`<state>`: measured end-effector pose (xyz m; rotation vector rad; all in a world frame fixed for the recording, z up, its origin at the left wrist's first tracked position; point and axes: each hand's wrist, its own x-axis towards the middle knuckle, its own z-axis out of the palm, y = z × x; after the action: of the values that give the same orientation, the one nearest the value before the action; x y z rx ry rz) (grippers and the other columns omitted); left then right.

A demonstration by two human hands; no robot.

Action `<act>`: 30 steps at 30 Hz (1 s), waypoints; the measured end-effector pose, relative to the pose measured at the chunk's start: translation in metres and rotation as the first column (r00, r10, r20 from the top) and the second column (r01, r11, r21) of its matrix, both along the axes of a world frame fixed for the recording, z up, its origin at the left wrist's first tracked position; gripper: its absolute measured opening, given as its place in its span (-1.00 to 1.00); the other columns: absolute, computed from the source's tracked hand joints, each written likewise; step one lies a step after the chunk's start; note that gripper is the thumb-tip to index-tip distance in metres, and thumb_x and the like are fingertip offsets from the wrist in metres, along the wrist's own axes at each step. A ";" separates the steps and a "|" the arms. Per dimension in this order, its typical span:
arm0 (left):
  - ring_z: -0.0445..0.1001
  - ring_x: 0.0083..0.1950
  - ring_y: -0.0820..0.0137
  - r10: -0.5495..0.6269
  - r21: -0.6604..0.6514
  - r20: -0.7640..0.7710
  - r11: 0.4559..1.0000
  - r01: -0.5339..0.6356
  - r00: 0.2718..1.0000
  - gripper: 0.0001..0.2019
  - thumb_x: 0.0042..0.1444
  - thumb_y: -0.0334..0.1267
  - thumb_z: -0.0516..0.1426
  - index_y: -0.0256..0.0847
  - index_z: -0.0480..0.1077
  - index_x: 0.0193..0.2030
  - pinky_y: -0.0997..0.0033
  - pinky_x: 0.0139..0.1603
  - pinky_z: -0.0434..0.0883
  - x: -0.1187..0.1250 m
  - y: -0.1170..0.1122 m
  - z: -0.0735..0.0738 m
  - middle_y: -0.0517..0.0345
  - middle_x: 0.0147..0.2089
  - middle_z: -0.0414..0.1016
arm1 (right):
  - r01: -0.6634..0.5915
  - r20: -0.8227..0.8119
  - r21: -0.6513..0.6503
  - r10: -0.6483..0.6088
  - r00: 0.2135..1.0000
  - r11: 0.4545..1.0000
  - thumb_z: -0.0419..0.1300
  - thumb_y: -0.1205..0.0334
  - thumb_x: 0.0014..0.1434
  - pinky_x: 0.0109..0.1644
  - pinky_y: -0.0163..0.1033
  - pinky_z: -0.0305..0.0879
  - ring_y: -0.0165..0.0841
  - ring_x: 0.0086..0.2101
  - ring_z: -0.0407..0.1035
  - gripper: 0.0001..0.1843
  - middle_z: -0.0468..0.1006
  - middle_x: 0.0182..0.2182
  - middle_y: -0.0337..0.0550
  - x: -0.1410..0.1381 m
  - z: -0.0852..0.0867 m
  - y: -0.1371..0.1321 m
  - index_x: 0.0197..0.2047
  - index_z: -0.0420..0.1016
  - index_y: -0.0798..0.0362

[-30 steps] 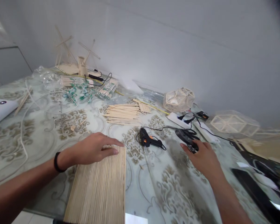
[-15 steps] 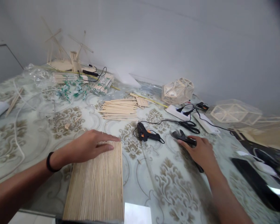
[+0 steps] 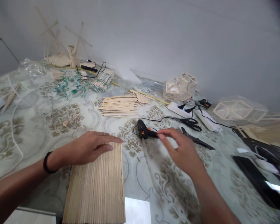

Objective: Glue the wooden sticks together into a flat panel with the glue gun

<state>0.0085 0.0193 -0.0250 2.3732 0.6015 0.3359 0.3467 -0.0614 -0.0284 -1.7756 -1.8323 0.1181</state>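
L hand (image 3: 86, 148) on stick panel (image 3: 98, 186), thumb spread. R hand (image 3: 183, 152) at glue gun (image 3: 143, 129), pinch unclear. Panel prob. joined; loose sticks (image 3: 120, 105) unused.

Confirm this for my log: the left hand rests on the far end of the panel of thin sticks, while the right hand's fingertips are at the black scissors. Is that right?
Not quite: the head view shows the fingertips of the right hand at the handle of the glue gun, not the scissors. The rest stands.
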 end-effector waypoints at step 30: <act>0.60 -0.21 0.31 0.277 0.018 -0.148 0.960 -0.278 0.949 -0.58 0.42 0.00 0.01 -0.21 0.52 0.14 0.35 -0.15 0.42 0.001 0.030 -0.017 0.05 -0.10 0.69 | -0.044 -0.080 -0.106 0.036 0.996 0.993 0.17 0.35 0.11 0.17 0.19 0.33 0.02 0.02 0.39 -0.55 0.56 -0.04 0.05 0.006 -0.051 0.029 0.10 0.47 0.00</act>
<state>0.0094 0.0498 -0.0422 2.3257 1.0112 0.2797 0.3527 -0.0320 -0.0797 -1.7811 -1.8364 0.3030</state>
